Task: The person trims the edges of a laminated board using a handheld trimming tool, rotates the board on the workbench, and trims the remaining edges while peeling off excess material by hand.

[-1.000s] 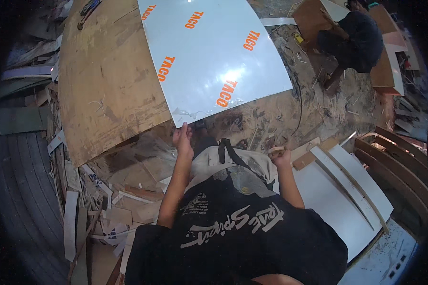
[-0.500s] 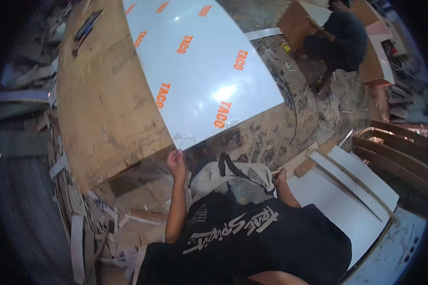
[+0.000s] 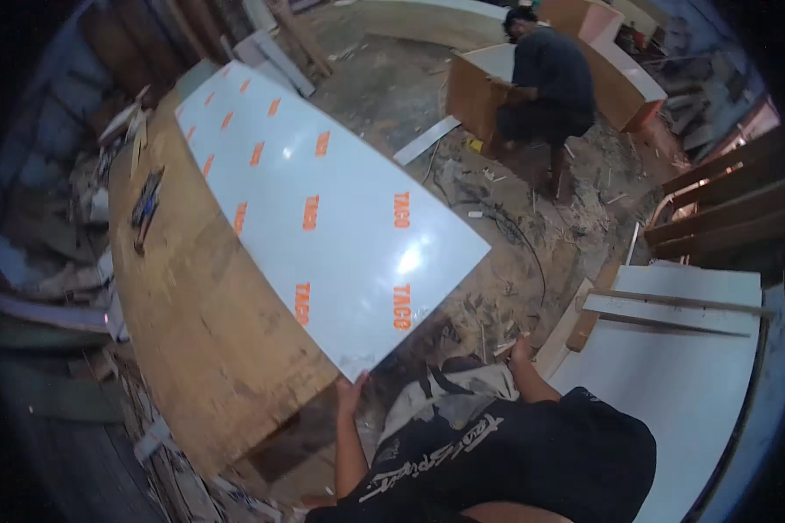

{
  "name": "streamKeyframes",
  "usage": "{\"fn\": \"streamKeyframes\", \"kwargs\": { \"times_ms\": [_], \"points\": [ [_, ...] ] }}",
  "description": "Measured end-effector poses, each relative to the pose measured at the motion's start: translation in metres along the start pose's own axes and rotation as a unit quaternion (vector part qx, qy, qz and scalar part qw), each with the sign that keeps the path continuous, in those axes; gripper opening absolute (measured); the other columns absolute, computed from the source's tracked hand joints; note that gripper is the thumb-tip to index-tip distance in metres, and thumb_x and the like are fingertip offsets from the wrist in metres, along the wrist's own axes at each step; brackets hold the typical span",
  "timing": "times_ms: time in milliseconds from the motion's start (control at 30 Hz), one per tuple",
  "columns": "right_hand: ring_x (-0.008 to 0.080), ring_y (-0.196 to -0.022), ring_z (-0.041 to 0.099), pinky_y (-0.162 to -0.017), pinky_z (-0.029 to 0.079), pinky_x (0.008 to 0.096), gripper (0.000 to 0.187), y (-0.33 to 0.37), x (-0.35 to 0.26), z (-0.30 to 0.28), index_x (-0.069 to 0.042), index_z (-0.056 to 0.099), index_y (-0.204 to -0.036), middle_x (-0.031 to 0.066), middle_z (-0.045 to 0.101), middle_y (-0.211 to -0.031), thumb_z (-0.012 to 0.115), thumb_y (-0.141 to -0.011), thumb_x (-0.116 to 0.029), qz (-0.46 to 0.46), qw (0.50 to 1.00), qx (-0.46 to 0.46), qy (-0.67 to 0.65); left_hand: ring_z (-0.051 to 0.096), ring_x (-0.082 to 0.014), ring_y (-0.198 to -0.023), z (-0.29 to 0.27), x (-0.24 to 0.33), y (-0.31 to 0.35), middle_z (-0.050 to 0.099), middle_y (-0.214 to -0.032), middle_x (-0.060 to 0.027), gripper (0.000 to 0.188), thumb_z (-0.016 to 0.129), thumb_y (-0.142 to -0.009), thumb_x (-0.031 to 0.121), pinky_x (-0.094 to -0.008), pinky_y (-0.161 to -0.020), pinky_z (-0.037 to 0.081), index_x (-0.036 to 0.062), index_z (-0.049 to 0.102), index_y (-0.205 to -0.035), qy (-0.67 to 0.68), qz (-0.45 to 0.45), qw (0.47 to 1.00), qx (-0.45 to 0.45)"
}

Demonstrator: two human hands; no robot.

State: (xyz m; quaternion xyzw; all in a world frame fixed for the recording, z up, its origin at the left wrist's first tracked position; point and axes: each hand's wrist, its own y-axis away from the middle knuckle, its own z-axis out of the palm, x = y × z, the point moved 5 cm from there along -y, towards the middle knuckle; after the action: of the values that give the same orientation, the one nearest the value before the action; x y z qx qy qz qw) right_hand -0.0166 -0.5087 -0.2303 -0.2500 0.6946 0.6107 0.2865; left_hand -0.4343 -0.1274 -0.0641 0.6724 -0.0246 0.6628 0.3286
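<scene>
A long white panel (image 3: 349,227) with a glossy face and orange printed marks lies partly on a worn wooden tabletop (image 3: 183,322), its right side reaching out past the table. My left hand (image 3: 351,392) is closed on the panel's near corner, fingers at its edge. Lower right of the panel, beside my thigh, my right hand (image 3: 521,350) looks curled. A small pale bit shows by its fingers, too small to make out. Next to that hand lies a narrow wooden strip (image 3: 567,329).
On the tabletop's left lies a dark and blue hand tool (image 3: 146,209). At right stands another white panel (image 3: 672,392) with thin strips (image 3: 663,315) across it. A person (image 3: 549,83) crouches beside a wooden cabinet box (image 3: 473,96). Scraps and a cable (image 3: 523,231) litter the floor.
My view has swung up and to the right, so more of the white panel's far end shows. My left hand stays at its corner. My right hand sits slightly farther from the wooden strip.
</scene>
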Motion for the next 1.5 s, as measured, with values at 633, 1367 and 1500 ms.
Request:
{"fn": "streamKeyframes", "kwargs": {
  "times_ms": [633,1367,1500],
  "points": [
    [0.0337,-0.117,0.057,-0.095,0.047,0.0561,0.057,-0.096,-0.066,-0.158,-0.015,0.049,-0.138,0.0136,0.057,-0.131,0.047,-0.099,-0.057,0.136,0.969,0.072,-0.193,0.048,-0.0282,-0.133,0.06,-0.05,0.032,0.052,-0.143,-0.0137,0.07,0.044,-0.1,0.063,-0.0448,-0.113,0.037,0.0089,0.044,-0.145,0.253,-0.101,0.906,0.324],
    [0.0179,-0.092,0.062,-0.076,0.053,0.0325,0.034,0.276,-0.08,0.167,-0.002,0.047,-0.126,0.0118,0.058,-0.117,0.055,-0.104,-0.027,-0.276,0.828,-0.462,0.158,0.055,-0.0353,-0.126,0.152,0.054,0.071,0.049,-0.142,-0.0224,0.087,0.075,-0.084,0.053,-0.0438,-0.103,0.046,0.004,0.041,-0.148,-0.219,0.165,0.961,-0.038],
    [0.0162,-0.091,0.066,-0.07,0.057,0.0325,0.041,0.344,-0.053,0.198,-0.005,0.041,-0.137,0.0116,0.06,-0.116,0.054,-0.105,-0.028,-0.208,0.789,-0.555,0.16,0.06,-0.0353,-0.117,0.094,0.074,0.078,0.052,-0.138,-0.0215,0.084,0.072,-0.086,0.054,-0.0432,-0.102,0.047,0.0029,0.044,-0.146,-0.26,0.175,0.949,0.038]
  ]
}}
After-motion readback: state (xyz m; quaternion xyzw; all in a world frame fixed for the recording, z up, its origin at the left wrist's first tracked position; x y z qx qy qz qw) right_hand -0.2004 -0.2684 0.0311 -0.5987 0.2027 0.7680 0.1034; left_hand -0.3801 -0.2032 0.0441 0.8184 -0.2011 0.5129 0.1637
